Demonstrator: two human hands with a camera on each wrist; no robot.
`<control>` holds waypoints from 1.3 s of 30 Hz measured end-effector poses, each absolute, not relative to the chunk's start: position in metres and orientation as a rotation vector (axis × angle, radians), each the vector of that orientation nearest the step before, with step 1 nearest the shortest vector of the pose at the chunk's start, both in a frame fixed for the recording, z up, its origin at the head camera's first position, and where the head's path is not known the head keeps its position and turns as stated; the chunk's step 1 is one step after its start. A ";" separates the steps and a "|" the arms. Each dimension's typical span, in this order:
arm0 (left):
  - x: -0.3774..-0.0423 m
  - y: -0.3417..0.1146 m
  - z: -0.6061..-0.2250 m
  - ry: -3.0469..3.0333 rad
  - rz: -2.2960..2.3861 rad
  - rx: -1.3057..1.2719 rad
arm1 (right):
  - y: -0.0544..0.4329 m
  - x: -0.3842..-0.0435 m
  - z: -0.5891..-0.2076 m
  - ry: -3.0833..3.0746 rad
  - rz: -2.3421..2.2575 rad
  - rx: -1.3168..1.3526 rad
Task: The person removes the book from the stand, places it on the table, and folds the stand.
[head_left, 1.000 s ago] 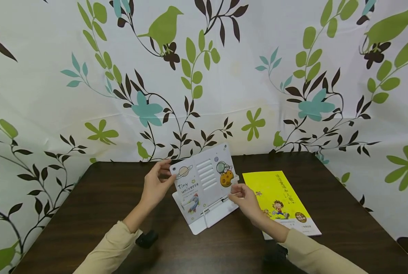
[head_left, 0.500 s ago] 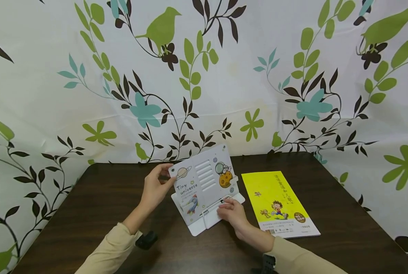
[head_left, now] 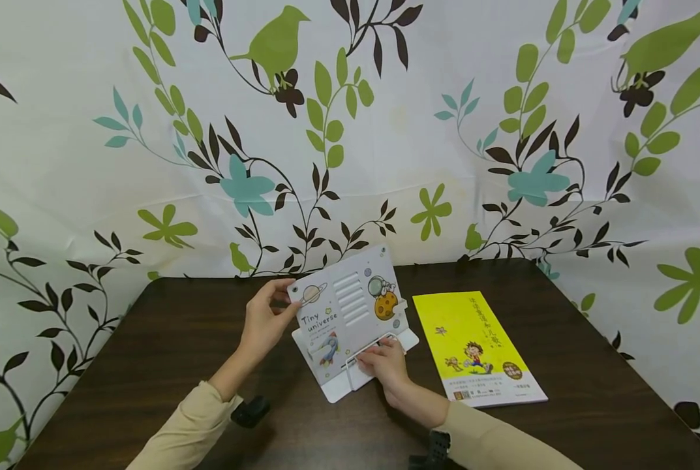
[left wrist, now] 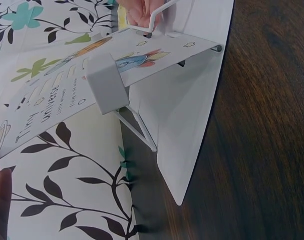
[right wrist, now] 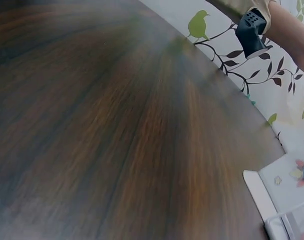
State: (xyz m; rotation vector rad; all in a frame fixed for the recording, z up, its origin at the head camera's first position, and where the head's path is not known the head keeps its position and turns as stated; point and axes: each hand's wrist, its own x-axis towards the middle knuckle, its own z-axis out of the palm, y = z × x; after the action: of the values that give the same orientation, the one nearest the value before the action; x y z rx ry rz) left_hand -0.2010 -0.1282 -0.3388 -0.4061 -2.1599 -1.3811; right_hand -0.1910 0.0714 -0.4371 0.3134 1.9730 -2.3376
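Note:
A white book stand (head_left: 350, 313) printed with planets, a rocket and "Tiny universe" stands on the dark table, its panel tilted up from a flat base. My left hand (head_left: 265, 318) pinches the panel's upper left corner between thumb and fingers. At the lower front edge, my right hand (head_left: 387, 371) has its fingers curled at the white wire holder (head_left: 350, 375). The left wrist view shows these right-hand fingers (left wrist: 141, 11) against the wire, above the base plate (left wrist: 177, 135). A white side clip (left wrist: 106, 82) sits on the panel's edge. Most of the right hand is outside the right wrist view.
A yellow book (head_left: 473, 346) with a cartoon child on its cover lies flat to the right of the stand. The dark wooden table (head_left: 179, 339) ends at a wall cloth (head_left: 396, 176) with birds and leaves. Dark cameras sit on both wrists.
My right hand has moved left and down, from the panel's right side to the wire holder at the front edge. The left hand keeps its grip on the corner; the stand stays put.

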 end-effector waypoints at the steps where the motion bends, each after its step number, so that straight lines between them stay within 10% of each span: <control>1: -0.201 -0.128 -0.339 -2.161 -1.384 -0.400 | 0.069 -0.191 -0.437 1.980 -2.344 0.313; 39: -0.187 -0.135 -0.357 -2.125 -1.371 -0.485 | 0.080 -0.215 -0.442 2.090 -2.172 0.188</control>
State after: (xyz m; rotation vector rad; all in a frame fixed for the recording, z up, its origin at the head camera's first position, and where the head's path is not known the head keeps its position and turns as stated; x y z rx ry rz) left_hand -0.1867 -0.1348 -0.3567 -0.4848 -2.1251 -1.3705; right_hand -0.2148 0.0798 -0.4422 0.1880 2.0896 -2.1721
